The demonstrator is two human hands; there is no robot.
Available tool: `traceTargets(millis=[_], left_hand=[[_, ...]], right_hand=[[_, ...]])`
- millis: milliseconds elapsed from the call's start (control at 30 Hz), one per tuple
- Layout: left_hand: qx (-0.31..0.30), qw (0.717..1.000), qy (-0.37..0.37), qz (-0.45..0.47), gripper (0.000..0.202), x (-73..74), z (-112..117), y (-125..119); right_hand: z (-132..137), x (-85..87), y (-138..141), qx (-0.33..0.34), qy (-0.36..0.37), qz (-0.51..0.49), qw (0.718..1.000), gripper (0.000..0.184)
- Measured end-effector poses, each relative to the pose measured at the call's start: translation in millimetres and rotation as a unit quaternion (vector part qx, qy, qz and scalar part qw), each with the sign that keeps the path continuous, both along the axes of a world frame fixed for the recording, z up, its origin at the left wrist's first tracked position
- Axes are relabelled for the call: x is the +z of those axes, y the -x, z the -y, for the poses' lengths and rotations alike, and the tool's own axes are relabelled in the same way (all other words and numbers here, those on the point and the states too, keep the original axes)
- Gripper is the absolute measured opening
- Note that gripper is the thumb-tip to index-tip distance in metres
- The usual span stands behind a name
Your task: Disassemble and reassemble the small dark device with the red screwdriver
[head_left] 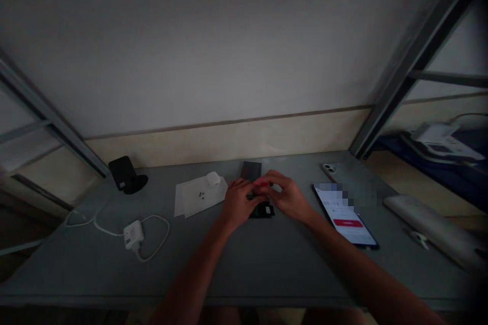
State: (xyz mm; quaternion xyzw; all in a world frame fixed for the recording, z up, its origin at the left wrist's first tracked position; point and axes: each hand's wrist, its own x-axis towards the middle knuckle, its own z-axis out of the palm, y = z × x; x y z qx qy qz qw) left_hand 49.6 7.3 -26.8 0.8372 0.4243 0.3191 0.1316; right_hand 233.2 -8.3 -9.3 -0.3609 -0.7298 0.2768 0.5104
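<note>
My right hand [286, 195] is closed in a pinch on a small red object [264, 185], whose kind I cannot make out. My left hand [237, 202] lies against it from the other side, fingers bent and closed, with what they grip hidden. Under both hands is a flat black and dark green piece [263, 210], perhaps a circuit board, with a small white patch at its right end. Just behind the hands lies a dark grey flat box [250, 168], partly covered by the fingers.
White paper sheets [192, 200] with several tiny dark bits [202, 195] and a white earbud case [213, 179] lie left. Farther left are a white adapter [133, 234] and a black stand [124, 172]. A lit tablet [345, 218], a phone [330, 169] and a long grey case [427, 226] lie right.
</note>
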Motion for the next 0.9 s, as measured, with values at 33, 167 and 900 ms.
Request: traceTargets(millis=[33, 167, 900], left_hand=[[-0.008, 1.000, 0.001, 0.005, 0.025, 0.3, 0, 0], [-0.040, 0.999, 0.013, 0.032, 0.018, 1.5, 0, 0], [-0.032, 0.997, 0.019, 0.063, 0.016, -9.2, -3, -2]], right_hand=[[0, 0.0, -1, 0.004, 0.008, -0.001, 1.000, 0.018], [-1, 1.9, -1, 0.010, -0.015, 0.015, 1.000, 0.021], [0, 5.1, 0, 0.028, -0.008, 0.011, 1.000, 0.016]])
